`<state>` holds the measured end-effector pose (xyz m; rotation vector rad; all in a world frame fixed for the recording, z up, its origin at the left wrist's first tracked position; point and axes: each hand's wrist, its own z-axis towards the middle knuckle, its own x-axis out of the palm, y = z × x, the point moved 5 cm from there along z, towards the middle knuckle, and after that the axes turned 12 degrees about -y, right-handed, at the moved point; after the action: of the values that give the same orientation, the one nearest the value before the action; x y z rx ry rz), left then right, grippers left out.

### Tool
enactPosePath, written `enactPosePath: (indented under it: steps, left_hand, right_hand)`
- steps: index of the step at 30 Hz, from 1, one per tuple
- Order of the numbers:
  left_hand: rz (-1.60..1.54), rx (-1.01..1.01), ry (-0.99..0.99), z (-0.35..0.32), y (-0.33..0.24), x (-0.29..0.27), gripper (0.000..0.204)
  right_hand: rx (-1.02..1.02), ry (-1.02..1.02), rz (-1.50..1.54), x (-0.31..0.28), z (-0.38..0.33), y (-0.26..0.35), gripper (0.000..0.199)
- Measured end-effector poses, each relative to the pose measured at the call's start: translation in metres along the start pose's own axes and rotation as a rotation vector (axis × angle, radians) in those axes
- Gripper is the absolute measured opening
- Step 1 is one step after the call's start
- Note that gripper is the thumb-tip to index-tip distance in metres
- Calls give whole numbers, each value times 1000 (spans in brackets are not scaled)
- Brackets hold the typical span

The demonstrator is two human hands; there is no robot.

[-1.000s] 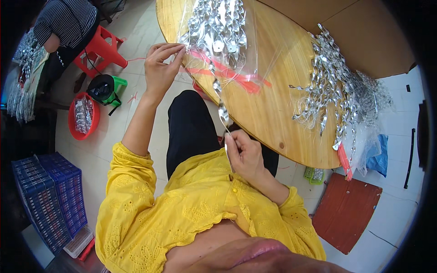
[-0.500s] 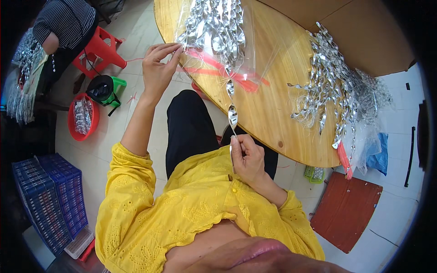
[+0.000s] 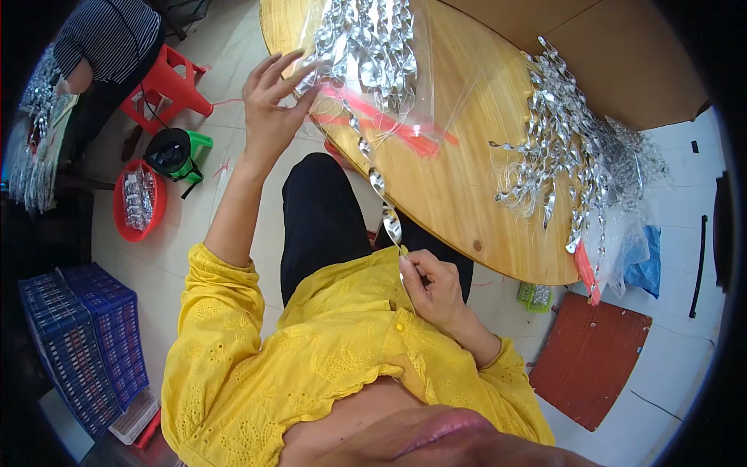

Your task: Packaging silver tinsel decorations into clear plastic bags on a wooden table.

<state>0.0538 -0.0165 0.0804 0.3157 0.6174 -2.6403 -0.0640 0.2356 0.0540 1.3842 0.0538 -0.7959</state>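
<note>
A shiny silver twisted foil strip (image 3: pixel 377 182) slants from the table's near edge down to my lap. My right hand (image 3: pixel 432 288) is closed on its lower end, thumb against the bent fingers. The strip's upper end lies close to the fingertips of my left hand (image 3: pixel 272 101), whose fingers are spread, thumb and forefinger apart. Whether a fine thread runs from those fingers to the strip, I cannot make out. Beyond it, a clear plastic bag (image 3: pixel 425 62) with silver twisted strips lies on the wooden table (image 3: pixel 467 171). Pink ribbon (image 3: pixel 389 123) lies across the bag's near end.
More foil strips (image 3: pixel 572 140) are heaped at the table's right, beside a cardboard box (image 3: pixel 622 54). On the floor are a red stool (image 3: pixel 167 86), a red basin (image 3: pixel 159 206) and blue crates (image 3: pixel 82 335). A person in a striped top (image 3: pixel 117 39) sits at the upper left.
The strip's upper part has swung left toward my left hand, and more of its length shows. My left thumb and forefinger have parted. My right hand has shifted slightly down and right.
</note>
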Motion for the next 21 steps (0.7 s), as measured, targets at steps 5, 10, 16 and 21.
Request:
enactPosePath:
  steps: [5,10,16,21]
  left_hand:
    - [1,137,165,9,-3,24,15]
    - [-201,2,205,16,7,34,15]
    - [-378,-192,137,11,17,46,16]
    - [-389,-296,122,4,27,38,16]
  right_hand:
    - [162,-17,16,10,38,2,16]
    - [72,-172,-39,32,118,12,22]
    - [114,-373,32,62,187,-12,19]
    - [-134,-331,-104,48,130,24,10]
